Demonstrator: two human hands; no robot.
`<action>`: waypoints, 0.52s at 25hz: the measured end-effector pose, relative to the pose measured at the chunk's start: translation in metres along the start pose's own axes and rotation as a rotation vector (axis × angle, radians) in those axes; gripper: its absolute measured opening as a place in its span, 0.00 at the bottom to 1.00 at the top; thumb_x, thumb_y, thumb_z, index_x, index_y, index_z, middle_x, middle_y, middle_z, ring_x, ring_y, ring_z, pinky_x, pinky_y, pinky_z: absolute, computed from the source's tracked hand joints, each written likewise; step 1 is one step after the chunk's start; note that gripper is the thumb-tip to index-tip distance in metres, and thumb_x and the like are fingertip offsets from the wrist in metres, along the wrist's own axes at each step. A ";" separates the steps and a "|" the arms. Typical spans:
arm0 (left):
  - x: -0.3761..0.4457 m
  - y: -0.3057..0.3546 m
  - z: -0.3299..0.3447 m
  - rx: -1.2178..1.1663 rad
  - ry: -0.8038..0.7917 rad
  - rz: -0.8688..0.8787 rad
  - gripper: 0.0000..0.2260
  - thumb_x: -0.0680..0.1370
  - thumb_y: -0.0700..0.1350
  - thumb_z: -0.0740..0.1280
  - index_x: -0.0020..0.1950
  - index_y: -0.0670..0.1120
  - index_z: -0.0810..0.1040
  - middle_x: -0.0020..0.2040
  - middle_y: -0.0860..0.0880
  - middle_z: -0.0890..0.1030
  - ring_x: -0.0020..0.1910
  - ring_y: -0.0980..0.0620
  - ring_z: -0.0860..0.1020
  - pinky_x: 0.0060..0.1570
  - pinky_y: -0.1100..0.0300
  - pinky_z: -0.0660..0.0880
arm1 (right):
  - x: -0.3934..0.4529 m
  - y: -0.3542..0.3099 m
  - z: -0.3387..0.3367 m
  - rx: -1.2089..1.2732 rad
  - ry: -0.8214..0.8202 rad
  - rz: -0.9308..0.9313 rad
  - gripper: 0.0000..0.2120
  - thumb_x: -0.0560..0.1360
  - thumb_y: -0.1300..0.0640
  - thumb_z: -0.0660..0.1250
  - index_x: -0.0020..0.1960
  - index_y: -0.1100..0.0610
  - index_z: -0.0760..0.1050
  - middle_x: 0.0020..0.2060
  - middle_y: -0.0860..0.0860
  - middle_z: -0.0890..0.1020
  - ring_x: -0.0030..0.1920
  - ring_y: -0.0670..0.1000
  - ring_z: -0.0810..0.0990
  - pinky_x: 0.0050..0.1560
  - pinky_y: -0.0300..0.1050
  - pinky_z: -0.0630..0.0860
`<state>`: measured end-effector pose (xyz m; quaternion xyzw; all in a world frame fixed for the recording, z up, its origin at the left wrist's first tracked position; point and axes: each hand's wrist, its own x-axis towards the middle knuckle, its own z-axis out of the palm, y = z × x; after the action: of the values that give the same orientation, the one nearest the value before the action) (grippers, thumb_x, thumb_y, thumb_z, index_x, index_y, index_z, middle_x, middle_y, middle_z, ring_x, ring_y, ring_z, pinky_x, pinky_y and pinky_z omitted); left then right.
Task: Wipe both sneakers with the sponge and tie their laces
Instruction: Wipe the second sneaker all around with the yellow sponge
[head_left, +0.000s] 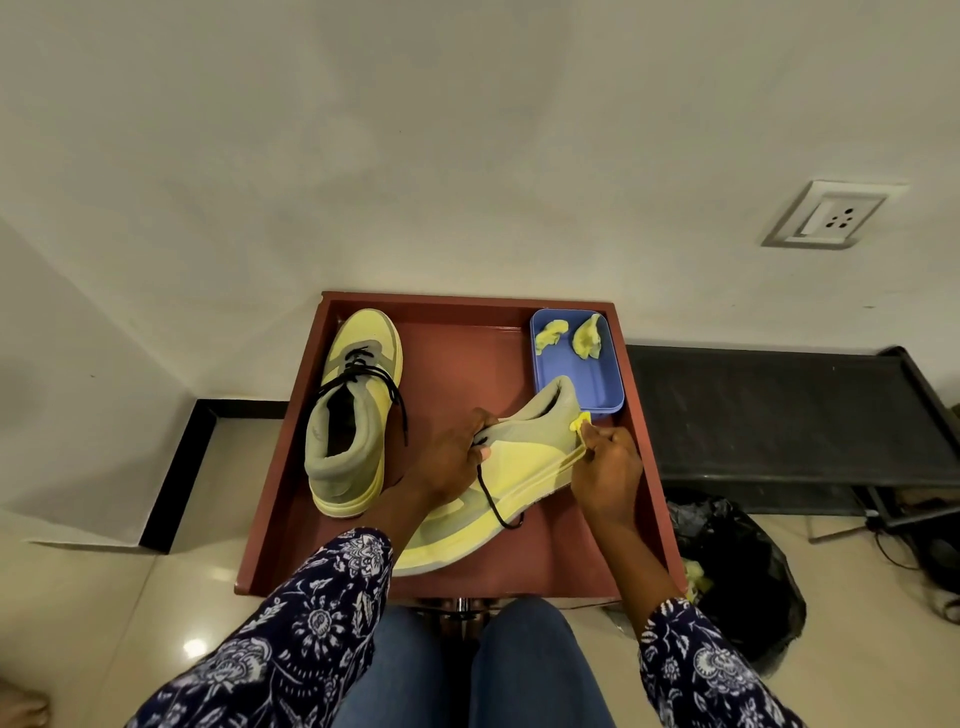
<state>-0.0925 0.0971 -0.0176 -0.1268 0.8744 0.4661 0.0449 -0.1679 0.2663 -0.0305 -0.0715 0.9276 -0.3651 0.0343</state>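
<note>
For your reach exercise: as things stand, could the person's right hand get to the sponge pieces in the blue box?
Probably yes: the right hand is near the blue box, nothing between, but it pinches a sponge bit.

Sponge meeting a tilted sneaker's heel
The left hand (452, 457) is gripping the tilted sneaker (524, 462) over the red tray (457, 353) while the right hand (608, 467) is pinching a yellow sponge (579, 423) against its heel.
</note>
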 end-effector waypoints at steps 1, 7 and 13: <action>0.000 0.000 0.000 0.004 0.005 0.003 0.14 0.79 0.35 0.59 0.65 0.39 0.68 0.53 0.47 0.72 0.50 0.51 0.70 0.44 0.68 0.63 | 0.005 -0.001 -0.001 -0.008 0.010 0.020 0.13 0.78 0.65 0.59 0.60 0.66 0.75 0.54 0.65 0.76 0.55 0.63 0.74 0.53 0.41 0.66; 0.000 0.000 0.000 0.019 0.017 0.027 0.13 0.79 0.35 0.59 0.64 0.39 0.68 0.50 0.49 0.71 0.48 0.53 0.69 0.41 0.69 0.62 | 0.030 -0.001 -0.003 -0.081 -0.085 0.083 0.13 0.79 0.62 0.59 0.54 0.69 0.78 0.49 0.67 0.80 0.50 0.65 0.77 0.48 0.54 0.73; 0.001 -0.001 -0.001 0.009 0.015 0.013 0.13 0.79 0.35 0.59 0.63 0.40 0.68 0.51 0.50 0.71 0.49 0.53 0.69 0.44 0.67 0.63 | 0.002 -0.009 0.008 -0.106 -0.004 0.094 0.15 0.80 0.61 0.56 0.61 0.66 0.74 0.57 0.64 0.73 0.52 0.57 0.71 0.49 0.43 0.66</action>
<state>-0.0934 0.0959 -0.0180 -0.1241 0.8778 0.4613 0.0360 -0.1681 0.2545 -0.0304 -0.0306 0.9479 -0.3131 0.0495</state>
